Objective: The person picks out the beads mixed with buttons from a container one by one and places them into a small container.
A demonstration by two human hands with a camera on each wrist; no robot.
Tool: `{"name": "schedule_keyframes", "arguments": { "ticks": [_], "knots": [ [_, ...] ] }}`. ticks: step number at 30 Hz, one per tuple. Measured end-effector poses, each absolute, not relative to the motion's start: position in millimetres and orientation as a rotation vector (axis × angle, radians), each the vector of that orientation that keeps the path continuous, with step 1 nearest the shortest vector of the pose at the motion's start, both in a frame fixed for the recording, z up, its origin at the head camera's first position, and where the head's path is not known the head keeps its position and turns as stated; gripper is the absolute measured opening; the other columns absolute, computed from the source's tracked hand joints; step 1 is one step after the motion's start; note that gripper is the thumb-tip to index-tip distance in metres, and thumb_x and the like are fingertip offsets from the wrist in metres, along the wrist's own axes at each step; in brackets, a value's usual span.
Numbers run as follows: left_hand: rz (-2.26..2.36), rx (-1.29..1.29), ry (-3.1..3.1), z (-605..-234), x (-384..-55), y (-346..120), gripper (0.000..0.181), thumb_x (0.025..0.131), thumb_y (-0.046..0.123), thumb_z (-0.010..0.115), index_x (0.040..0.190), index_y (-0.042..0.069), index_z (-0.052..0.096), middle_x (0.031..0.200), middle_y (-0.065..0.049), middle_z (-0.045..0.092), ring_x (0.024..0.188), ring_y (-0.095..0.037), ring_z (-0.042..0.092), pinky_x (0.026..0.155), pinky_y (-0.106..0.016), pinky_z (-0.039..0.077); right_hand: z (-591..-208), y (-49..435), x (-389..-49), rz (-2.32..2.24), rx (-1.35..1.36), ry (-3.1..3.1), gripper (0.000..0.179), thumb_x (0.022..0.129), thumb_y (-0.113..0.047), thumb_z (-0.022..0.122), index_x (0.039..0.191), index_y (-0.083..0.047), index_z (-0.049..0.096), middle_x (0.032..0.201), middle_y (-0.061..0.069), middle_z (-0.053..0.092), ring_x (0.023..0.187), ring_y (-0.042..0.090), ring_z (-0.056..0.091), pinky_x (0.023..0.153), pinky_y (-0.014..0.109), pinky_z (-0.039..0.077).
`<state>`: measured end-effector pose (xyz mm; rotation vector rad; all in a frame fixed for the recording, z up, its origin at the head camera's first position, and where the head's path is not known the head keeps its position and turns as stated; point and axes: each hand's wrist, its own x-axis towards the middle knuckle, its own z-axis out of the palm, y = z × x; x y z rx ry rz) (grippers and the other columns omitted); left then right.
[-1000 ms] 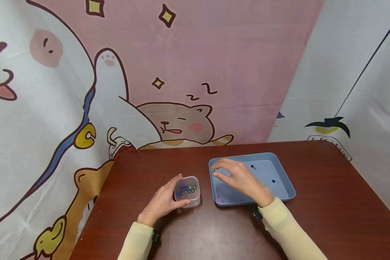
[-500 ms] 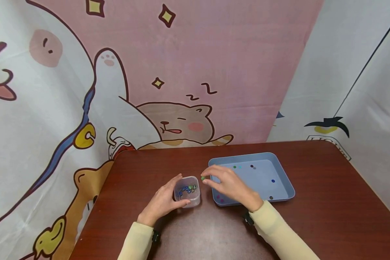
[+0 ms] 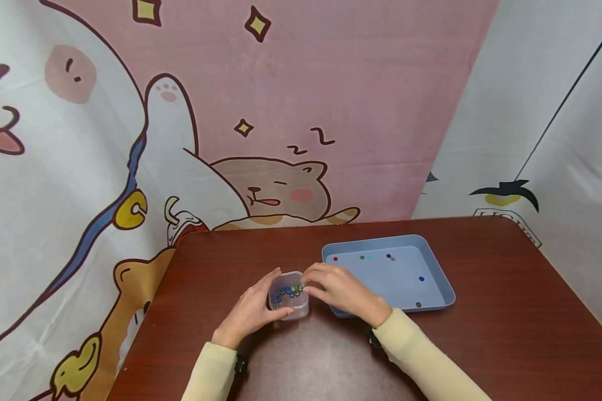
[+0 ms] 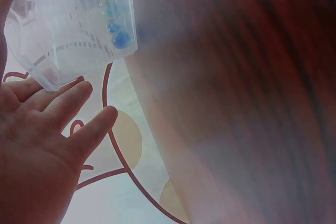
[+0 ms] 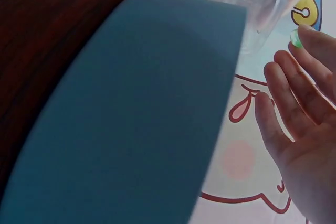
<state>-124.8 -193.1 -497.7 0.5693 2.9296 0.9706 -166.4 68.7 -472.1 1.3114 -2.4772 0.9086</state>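
Note:
A small clear plastic box (image 3: pixel 300 313) stands on the table, and my left hand (image 3: pixel 251 309) holds it from the left, thumb at the near side and fingers at the far side. Inside lie several glass marbles, with blue marbles (image 4: pixel 122 39) showing through the wall in the left wrist view. Between thumb and forefinger my right hand (image 3: pixel 345 291) pinches a green marble (image 5: pixel 295 38), its fingertips at the box's right rim in the head view. The other fingers of that hand are spread apart in the right wrist view.
Right of the box is a shallow blue tray (image 3: pixel 396 281). Scattered in it are a red marble (image 3: pixel 335 258), a green marble (image 3: pixel 362 257), a blue marble (image 3: pixel 421 279) and several others. A patterned cloth (image 3: pixel 371 111) hangs behind the brown table (image 3: pixel 501 301).
My right hand has carried the green marble leftward from the tray's left side to the box, uncovering marbles in the tray. My left hand and the box have stayed put.

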Motion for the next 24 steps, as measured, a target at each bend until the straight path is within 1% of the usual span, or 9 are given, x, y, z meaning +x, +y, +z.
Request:
{"name": "schedule_keyframes", "arguments": {
  "ticks": [7,15,20,24],
  "knots": [
    [0.968,0.561,2.927,-497.5,-125.1,-192.4,0.099,0.082,0.057,0.083,0.157,0.005,0.042,0.156,-0.013,0.048,0.132,-0.033,0.058,0.103,-0.055,0.050,-477.7,64.7,-170.7,0.802,1.362,-2.483,0.016,0.095,-0.016,0.078,0.110,-0.011,0.078,0.114,-0.002,0.071,0.106,0.014,0.067,0.091,0.033,0.056],
    [0.965,0.577,2.927,-497.7,-126.1,-189.4,0.100,0.083,0.057,0.083,0.156,0.005,0.042,0.156,-0.013,0.049,0.130,-0.032,0.058,0.102,-0.055,0.050,-481.5,63.3,-171.7,0.756,1.381,-2.450,0.015,0.093,-0.016,0.080,0.107,-0.010,0.079,0.112,-0.001,0.071,0.103,0.015,0.067,0.087,0.034,0.056],
    [0.958,0.582,2.931,-495.1,-125.7,-190.0,0.099,0.083,0.057,0.082,0.157,0.005,0.042,0.157,-0.013,0.048,0.131,-0.033,0.057,0.102,-0.056,0.050,-481.2,62.7,-171.9,0.743,1.371,-2.483,0.019,0.094,-0.018,0.079,0.112,-0.011,0.078,0.113,0.000,0.070,0.102,0.015,0.067,0.086,0.034,0.057],
    [0.954,0.585,2.935,-494.5,-127.4,-191.3,0.098,0.084,0.056,0.083,0.157,0.005,0.042,0.158,-0.013,0.047,0.133,-0.034,0.056,0.103,-0.056,0.049,-478.6,63.3,-171.2,0.771,1.359,-2.506,0.022,0.097,-0.021,0.076,0.116,-0.010,0.078,0.116,0.000,0.071,0.105,0.015,0.067,0.089,0.034,0.057]
  ]
}}
